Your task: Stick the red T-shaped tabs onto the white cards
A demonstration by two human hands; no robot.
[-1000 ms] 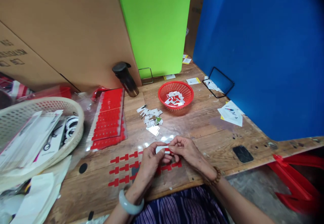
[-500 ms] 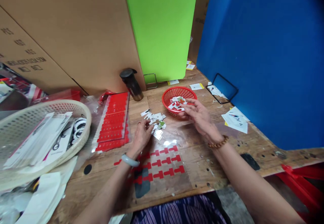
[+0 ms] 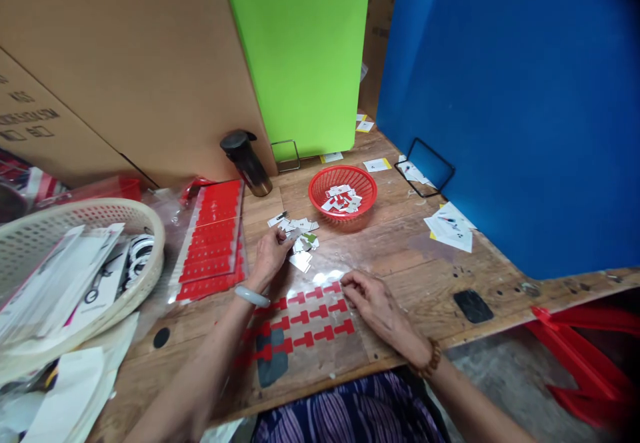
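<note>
My left hand [image 3: 271,255] is at a loose pile of small white cards [image 3: 301,259], a few with green or grey patches. Its thumb and fingers are pinched on a small card at the near left of the pile. My right hand [image 3: 373,303] rests low over the table, fingers curled together. Its fingertips touch the right end of the top row of red T-shaped stickers [image 3: 316,312] on a clear sheet; what they pinch, if anything, is hidden. Beyond the pile stands a red plastic basket [image 3: 369,193] with more small cards inside.
Left of the pile lie red sticker sheets [image 3: 213,229]. A cream basket [image 3: 155,249] of packaged goods fills the far left. A dark bottle [image 3: 247,163] stands before brown cardboard [image 3: 150,63]. Green [image 3: 300,56] and blue panels [image 3: 500,109] rise behind, with printed cards [image 3: 450,229] near the blue one.
My right hand has left the red basket and come down toward me to the sticker sheet. My left hand stays at the card pile. The camera view has shifted slightly right.
</note>
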